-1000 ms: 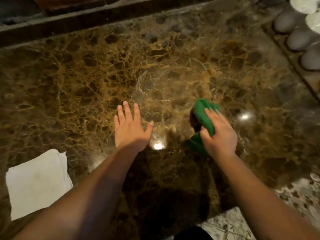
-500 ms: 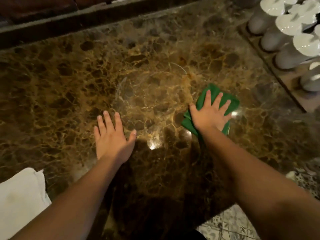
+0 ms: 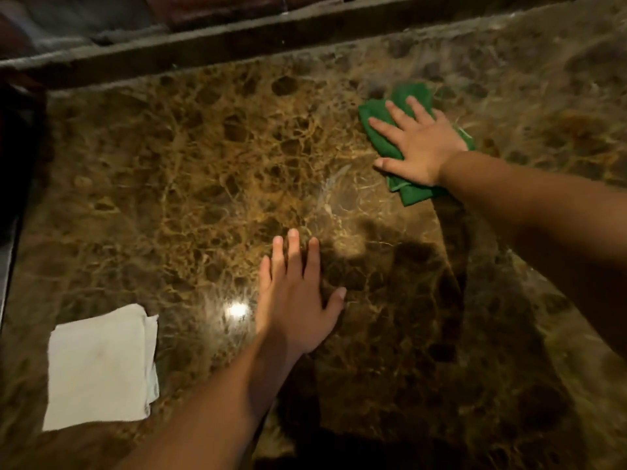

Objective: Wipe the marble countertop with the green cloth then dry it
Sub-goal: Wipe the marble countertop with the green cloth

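Note:
The brown veined marble countertop [image 3: 190, 184] fills the view. My right hand [image 3: 419, 140] lies flat, fingers spread, pressing the folded green cloth [image 3: 412, 195] onto the marble toward the far right. My left hand [image 3: 295, 300] rests palm down on the bare marble near the middle, fingers apart, holding nothing. Wet streaks glisten on the surface between the two hands. A folded white cloth [image 3: 101, 368] lies flat at the near left.
A dark raised ledge [image 3: 237, 45] runs along the counter's far edge. The counter's left edge [image 3: 10, 259] drops off beside a dark gap. A bright light reflection [image 3: 237, 310] shines on the marble by my left wrist.
My right hand has slid the green cloth away from me toward the far edge. The view has swung left, so the white cups at the right are out of sight. My left hand stays planted.

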